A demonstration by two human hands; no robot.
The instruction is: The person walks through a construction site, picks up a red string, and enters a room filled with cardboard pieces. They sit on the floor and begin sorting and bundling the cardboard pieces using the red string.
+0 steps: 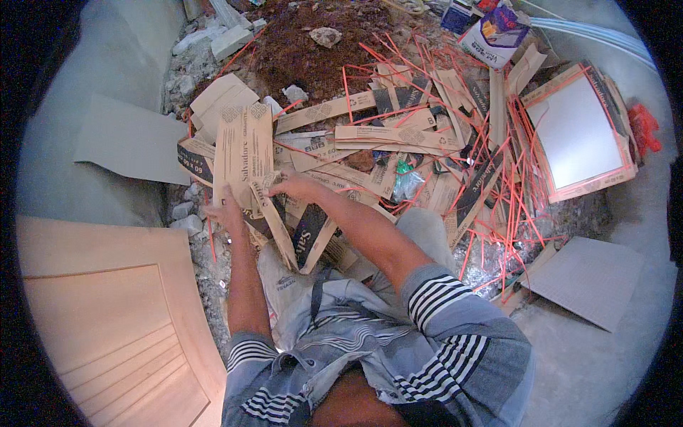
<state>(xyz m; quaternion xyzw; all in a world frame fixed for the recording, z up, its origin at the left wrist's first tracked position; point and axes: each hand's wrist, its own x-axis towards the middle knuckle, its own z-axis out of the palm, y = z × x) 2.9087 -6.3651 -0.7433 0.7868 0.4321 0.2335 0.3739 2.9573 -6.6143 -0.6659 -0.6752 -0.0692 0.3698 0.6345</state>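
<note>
A tall flat piece of brown printed cardboard (238, 146) stands out in front of me, left of the middle. My left hand (226, 211) grips its lower end, fingers closed round the edge. At its lower right, my right hand (297, 187) pinches the top of a narrow folded cardboard strip (276, 226), which slants down toward my knees. Some fingertips of both hands are hidden by cardboard. Close below, a black-and-brown cardboard piece (311, 235) leans beside a pale sack (283, 283) between my legs.
Torn cardboard and tangled orange plastic straps (498, 185) cover the ground to the right. A boxed white tile (575, 132) leans at far right. Reddish soil (299, 50) and rubble lie beyond. A wooden panel door (114, 313) is at near left, a grey tile (587, 281) at right.
</note>
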